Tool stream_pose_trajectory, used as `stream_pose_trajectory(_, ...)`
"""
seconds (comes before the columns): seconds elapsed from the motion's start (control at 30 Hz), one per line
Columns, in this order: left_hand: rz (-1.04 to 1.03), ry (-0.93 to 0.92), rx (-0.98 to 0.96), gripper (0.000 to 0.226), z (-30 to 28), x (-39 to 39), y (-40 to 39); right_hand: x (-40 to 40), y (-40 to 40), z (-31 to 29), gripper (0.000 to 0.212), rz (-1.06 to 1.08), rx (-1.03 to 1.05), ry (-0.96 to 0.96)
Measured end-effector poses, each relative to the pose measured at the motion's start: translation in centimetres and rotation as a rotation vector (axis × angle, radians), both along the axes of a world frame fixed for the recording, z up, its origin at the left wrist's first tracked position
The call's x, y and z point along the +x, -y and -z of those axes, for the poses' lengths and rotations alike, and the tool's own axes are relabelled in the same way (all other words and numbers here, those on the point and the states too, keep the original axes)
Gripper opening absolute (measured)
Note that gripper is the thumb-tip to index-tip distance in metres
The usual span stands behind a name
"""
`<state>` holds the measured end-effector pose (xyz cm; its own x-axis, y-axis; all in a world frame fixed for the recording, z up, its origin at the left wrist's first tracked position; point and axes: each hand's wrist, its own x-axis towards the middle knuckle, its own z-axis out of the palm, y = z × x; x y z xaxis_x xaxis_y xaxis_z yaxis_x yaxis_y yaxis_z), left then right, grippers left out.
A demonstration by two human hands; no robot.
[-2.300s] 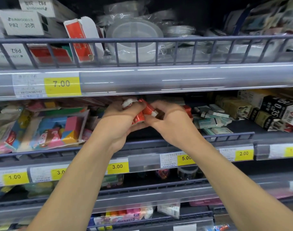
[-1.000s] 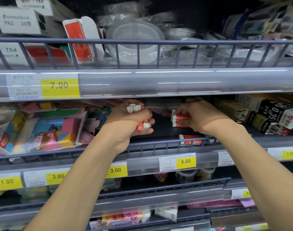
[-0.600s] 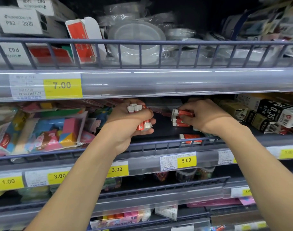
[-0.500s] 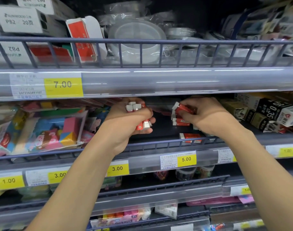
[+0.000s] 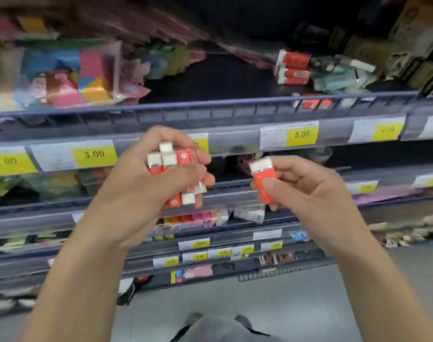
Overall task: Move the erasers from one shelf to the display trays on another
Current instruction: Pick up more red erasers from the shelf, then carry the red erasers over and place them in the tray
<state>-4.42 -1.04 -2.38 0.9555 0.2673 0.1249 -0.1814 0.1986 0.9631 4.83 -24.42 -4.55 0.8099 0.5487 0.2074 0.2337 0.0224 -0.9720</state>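
Shelf unit: standing in front of the person, its rails carrying yellow price tags.
Left hand: hovering before the shelf's front edge, fingers curling round a bundle of erasers, red sleeves with white ends.
Right hand: hovering just beside the left hand, thumb and fingers pinching a single eraser, held upright.
Remaining erasers: lying stacked toward the shelf's rear right.
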Motion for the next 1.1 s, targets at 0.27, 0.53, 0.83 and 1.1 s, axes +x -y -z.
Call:
stream_pose_trajectory(0.27, -0.093, -0.622, -0.173, 0.022, 18.2, -7.7, -0.6, -7.3, 2.2, 15.8, 0.018, 0.093, -0.303, -0.477)
stream_pose_trajectory(0.53, -0.312, -0.925, -0.317, 0.028, 27.9, -18.1, 1.5, -11.1, 7.0, 25.3, 0.009, -0.014, -0.651, -0.617)
stream_pose_trajectory(0.83, -0.693, -0.899, -0.445, 0.025, 27.1, -28.1, 5.7, -13.4, 3.2, 27.5, 0.007, -0.368, -0.771, -0.554)
stream_pose_trajectory(1.1, -0.963, -0.776, -0.522, 0.025, 25.8, -39.6, 5.7, -20.0, -9.7, 23.9, 0.005, -0.708, -0.64, -0.408)
